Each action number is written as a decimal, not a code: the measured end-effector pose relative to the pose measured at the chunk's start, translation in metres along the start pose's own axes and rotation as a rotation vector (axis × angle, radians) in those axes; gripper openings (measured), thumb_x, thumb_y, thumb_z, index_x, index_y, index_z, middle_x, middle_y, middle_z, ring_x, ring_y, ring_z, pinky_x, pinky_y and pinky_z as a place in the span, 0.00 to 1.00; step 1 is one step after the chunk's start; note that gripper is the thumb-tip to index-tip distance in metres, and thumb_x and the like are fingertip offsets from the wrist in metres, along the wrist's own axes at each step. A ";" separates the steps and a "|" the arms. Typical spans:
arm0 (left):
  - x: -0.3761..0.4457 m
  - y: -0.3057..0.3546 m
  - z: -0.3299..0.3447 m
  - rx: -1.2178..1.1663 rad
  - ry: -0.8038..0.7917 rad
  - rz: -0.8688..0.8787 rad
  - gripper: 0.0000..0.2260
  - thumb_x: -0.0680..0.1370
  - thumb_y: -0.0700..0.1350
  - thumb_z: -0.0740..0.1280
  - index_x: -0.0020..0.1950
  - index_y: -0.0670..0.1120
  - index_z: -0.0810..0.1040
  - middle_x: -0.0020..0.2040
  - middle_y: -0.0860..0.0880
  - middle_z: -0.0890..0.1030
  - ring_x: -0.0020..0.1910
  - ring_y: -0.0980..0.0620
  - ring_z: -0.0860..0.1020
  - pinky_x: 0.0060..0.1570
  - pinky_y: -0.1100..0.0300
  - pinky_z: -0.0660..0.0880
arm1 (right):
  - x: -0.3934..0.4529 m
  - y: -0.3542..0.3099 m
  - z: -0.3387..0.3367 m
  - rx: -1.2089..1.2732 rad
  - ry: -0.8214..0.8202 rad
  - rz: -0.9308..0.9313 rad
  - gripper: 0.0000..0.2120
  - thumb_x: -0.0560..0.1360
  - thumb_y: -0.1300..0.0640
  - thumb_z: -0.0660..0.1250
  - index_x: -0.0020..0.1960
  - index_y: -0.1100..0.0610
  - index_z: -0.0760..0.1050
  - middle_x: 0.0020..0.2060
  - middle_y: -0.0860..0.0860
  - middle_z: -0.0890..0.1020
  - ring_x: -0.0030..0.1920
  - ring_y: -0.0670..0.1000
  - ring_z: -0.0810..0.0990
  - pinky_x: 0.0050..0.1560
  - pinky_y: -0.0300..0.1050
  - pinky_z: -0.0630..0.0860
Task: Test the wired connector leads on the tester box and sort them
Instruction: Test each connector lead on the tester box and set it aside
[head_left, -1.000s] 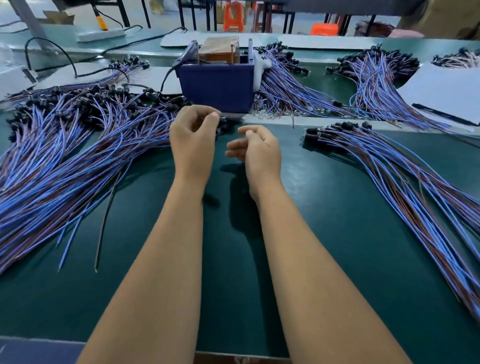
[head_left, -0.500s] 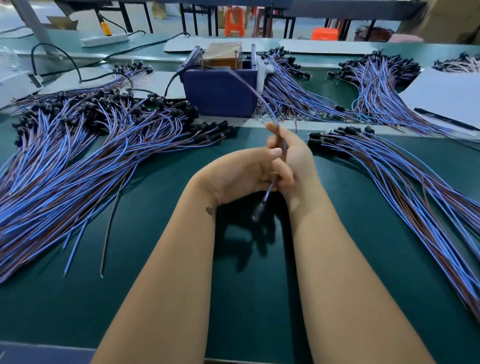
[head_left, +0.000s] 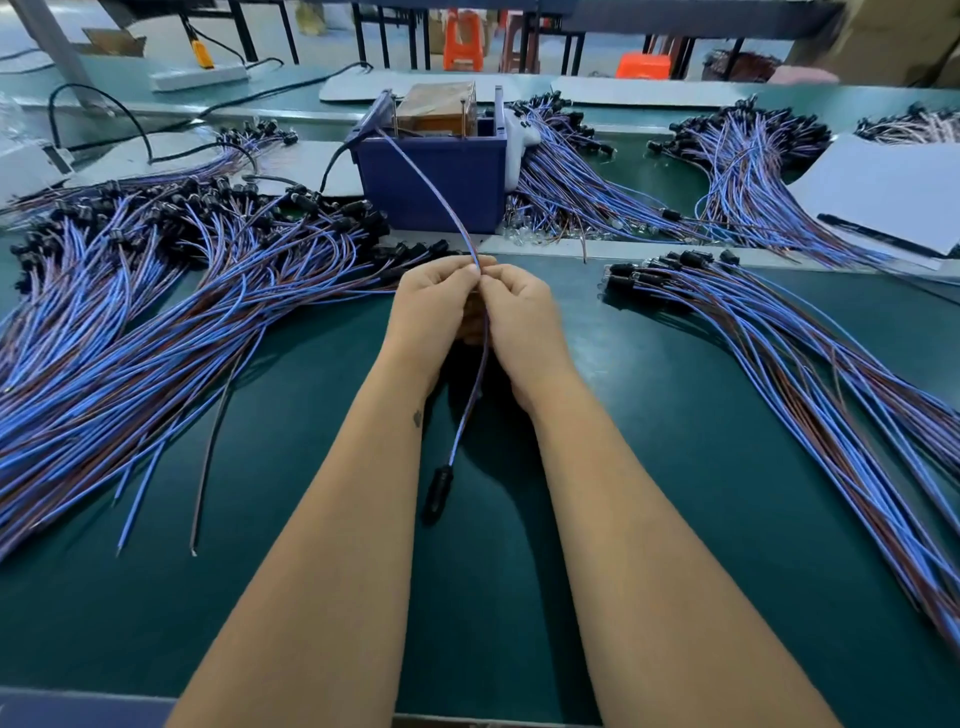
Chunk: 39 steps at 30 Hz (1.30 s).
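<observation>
A blue-and-brown connector lead (head_left: 470, 415) runs through the middle of the view, pinched at its mid-length between the fingertips of the left hand (head_left: 431, 306) and the right hand (head_left: 522, 317), both with fingers curled and clamped on the wire, the two hands touching; above the pinch the lead arcs toward 11 o'clock up to the top of the blue tester box (head_left: 434, 179), where its far end meets the box's upper edge; below the pinch it hangs toward 6 o'clock between the forearms and ends in a black connector (head_left: 438, 491) over the green table mat (head_left: 649, 467); at 9 o'clock of the hands lies a large fan of leads (head_left: 156, 322); at 3 o'clock lies a smaller bundle (head_left: 779, 338); further piles (head_left: 576, 176) sit at 1 o'clock, beside the box; white sheets (head_left: 893, 192) lie at 2 o'clock.
</observation>
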<state>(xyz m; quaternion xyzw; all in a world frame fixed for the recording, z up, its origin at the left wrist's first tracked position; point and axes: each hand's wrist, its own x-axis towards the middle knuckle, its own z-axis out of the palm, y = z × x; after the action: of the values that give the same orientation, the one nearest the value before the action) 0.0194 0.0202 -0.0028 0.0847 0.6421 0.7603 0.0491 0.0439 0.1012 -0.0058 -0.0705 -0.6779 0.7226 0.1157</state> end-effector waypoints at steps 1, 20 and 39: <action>0.000 -0.001 0.000 0.023 0.019 0.009 0.10 0.81 0.37 0.62 0.45 0.44 0.82 0.31 0.48 0.79 0.27 0.55 0.75 0.27 0.66 0.71 | 0.000 0.002 0.000 -0.109 0.031 -0.045 0.11 0.79 0.63 0.59 0.46 0.60 0.80 0.35 0.54 0.82 0.34 0.49 0.80 0.38 0.47 0.80; 0.010 -0.006 -0.023 0.341 0.402 0.130 0.12 0.83 0.47 0.57 0.44 0.52 0.78 0.30 0.55 0.72 0.26 0.57 0.68 0.30 0.63 0.67 | 0.000 0.004 -0.005 -0.304 0.272 -0.144 0.08 0.80 0.54 0.61 0.47 0.50 0.78 0.23 0.46 0.74 0.24 0.41 0.72 0.30 0.36 0.68; 0.013 -0.004 -0.027 0.251 0.510 0.062 0.13 0.81 0.40 0.58 0.42 0.51 0.78 0.29 0.51 0.74 0.27 0.53 0.66 0.31 0.61 0.64 | -0.001 -0.001 -0.007 -0.154 0.329 -0.086 0.07 0.81 0.55 0.59 0.49 0.51 0.75 0.25 0.48 0.78 0.28 0.46 0.73 0.36 0.46 0.72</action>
<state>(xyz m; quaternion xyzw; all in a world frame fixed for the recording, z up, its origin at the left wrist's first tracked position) 0.0014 -0.0029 -0.0107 -0.0842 0.7199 0.6729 -0.1479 0.0467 0.1075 -0.0056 -0.1675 -0.7056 0.6415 0.2501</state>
